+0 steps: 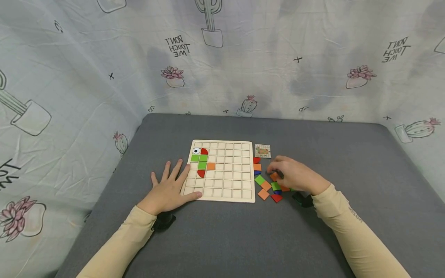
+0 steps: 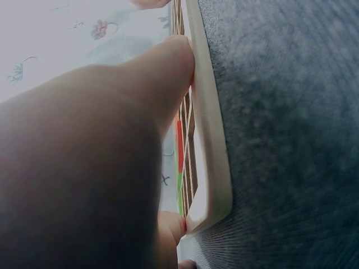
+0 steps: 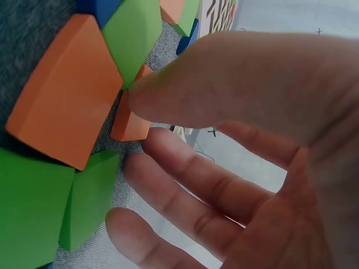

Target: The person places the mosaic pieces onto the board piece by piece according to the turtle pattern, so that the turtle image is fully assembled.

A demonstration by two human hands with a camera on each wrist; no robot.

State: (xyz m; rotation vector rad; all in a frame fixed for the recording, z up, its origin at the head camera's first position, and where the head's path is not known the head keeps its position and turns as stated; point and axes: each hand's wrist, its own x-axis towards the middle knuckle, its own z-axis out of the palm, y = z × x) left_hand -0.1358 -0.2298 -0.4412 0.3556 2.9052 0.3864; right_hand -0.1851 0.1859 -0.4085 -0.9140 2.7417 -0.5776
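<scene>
A pale wooden grid board (image 1: 229, 173) lies on the table. On its left part sit a white eye tile (image 1: 196, 151), red rounded tiles (image 1: 204, 151), several green square tiles (image 1: 202, 165) and an orange square tile (image 1: 210, 166). My left hand (image 1: 170, 192) rests with spread fingers on the board's left edge, the thumb at its near edge. Right of the board, my right hand (image 1: 295, 173) is over a loose pile; its thumb and curled fingers pinch a small orange tile (image 3: 132, 120). The index fingertip is partly hidden behind the thumb.
Around the right hand lie loose green (image 1: 260, 179), orange (image 1: 263, 194), red (image 1: 276, 198) and blue tiles, some overlapping. A small patterned card (image 1: 262, 151) lies beside the board's far right corner. Grey cloth (image 1: 222, 239) covers the table; a printed curtain (image 1: 264, 69) hangs behind.
</scene>
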